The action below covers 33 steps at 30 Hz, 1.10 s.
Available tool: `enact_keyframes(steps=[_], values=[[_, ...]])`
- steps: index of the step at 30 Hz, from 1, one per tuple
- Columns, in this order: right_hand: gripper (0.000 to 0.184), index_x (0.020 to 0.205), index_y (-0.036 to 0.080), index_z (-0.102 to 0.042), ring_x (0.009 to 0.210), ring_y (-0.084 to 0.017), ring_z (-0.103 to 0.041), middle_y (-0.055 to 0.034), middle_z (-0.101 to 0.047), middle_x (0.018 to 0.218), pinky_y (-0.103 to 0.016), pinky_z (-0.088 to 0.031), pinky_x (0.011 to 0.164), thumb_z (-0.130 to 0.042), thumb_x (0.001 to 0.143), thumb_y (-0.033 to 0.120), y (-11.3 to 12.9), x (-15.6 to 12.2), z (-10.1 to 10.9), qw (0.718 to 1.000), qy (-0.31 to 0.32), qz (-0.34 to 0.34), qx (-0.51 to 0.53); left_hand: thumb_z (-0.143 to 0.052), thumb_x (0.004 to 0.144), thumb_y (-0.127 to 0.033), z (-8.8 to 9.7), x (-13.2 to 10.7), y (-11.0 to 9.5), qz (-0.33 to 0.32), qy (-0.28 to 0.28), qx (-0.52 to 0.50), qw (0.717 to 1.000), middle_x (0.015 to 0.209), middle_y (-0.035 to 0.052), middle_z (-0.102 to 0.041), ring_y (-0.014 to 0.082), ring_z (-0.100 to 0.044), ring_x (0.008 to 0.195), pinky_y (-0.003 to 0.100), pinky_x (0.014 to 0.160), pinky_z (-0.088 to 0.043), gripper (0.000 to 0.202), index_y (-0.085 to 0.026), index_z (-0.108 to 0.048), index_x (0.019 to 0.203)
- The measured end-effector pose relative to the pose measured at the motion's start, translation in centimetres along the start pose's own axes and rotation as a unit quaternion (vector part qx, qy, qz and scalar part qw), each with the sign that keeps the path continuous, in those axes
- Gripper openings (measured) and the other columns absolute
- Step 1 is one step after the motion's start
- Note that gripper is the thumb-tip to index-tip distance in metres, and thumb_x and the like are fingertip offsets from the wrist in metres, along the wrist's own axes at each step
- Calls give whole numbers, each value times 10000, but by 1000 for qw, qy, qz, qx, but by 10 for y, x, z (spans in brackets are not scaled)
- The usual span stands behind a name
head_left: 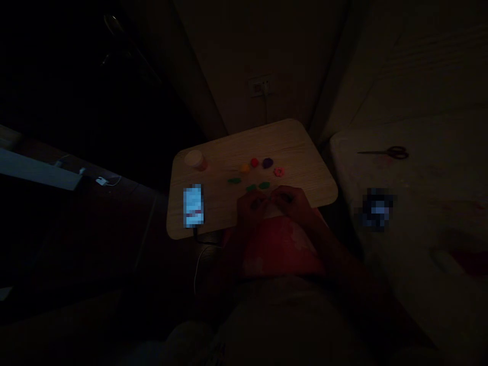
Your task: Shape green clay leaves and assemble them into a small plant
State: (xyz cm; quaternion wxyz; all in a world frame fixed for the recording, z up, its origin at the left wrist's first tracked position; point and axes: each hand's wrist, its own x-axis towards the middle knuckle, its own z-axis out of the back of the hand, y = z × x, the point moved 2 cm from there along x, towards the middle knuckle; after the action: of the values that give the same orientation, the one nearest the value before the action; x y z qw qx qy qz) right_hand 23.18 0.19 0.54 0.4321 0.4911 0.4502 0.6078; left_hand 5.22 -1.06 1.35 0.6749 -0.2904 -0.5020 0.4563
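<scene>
My left hand [251,206] and my right hand [286,199] meet at the near edge of the small wooden table, fingers curled and pinched close together. Whatever lies between the fingertips is too dark and small to name. Just beyond them are green pieces [264,186] that look like modelling clay, with another green piece [234,181] farther left. Behind these sit a yellow lump [244,168], a red ball [254,162], a dark purple lump [268,162] and a pink ring-shaped piece [279,172].
A lit phone [193,206] with a cable lies at the table's left, below a pale-lidded tub [195,159]. Scissors [392,152] and a blurred-out object [378,209] rest on the pale surface at right. A wall socket [261,86] holds a plug. The room is very dark.
</scene>
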Motion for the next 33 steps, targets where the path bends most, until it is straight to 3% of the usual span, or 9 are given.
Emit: enact_keyframes(steps=[10,17,24,33], values=[[171,763,213,-735,629,-148,-548,-4,-688,703,-283,-426,613,-779,796,375,-4,0,1,999,-20,-26,20,-763,912,-387,-2,1,-1,-13,21,-7,1000,912,66,-759,197,-693,834,331,770,-550,184,-207,-769,947],[171,743,215,-734,663,-165,-581,-17,-703,722,-295,-434,632,-771,801,371,-2,1,2,999,-7,-17,27,-786,893,-408,-3,1,2,25,0,-15,1000,865,59,-771,195,-704,804,319,728,-547,211,-201,-775,850],[178,805,210,-733,679,-167,-596,-22,-714,763,-289,-457,636,-753,820,386,0,0,2,998,-38,-35,36,-780,882,-361,-1,2,1,32,-10,-3,999,827,40,-754,184,-678,773,312,728,-530,172,-199,-759,829],[166,818,210,-761,698,-178,-624,-41,-756,808,-296,-473,638,-793,781,369,1,0,0,999,-19,-27,20,-808,846,-386,1,0,5,61,-16,-12,998,735,23,-738,174,-664,693,300,668,-512,238,-190,-744,726]])
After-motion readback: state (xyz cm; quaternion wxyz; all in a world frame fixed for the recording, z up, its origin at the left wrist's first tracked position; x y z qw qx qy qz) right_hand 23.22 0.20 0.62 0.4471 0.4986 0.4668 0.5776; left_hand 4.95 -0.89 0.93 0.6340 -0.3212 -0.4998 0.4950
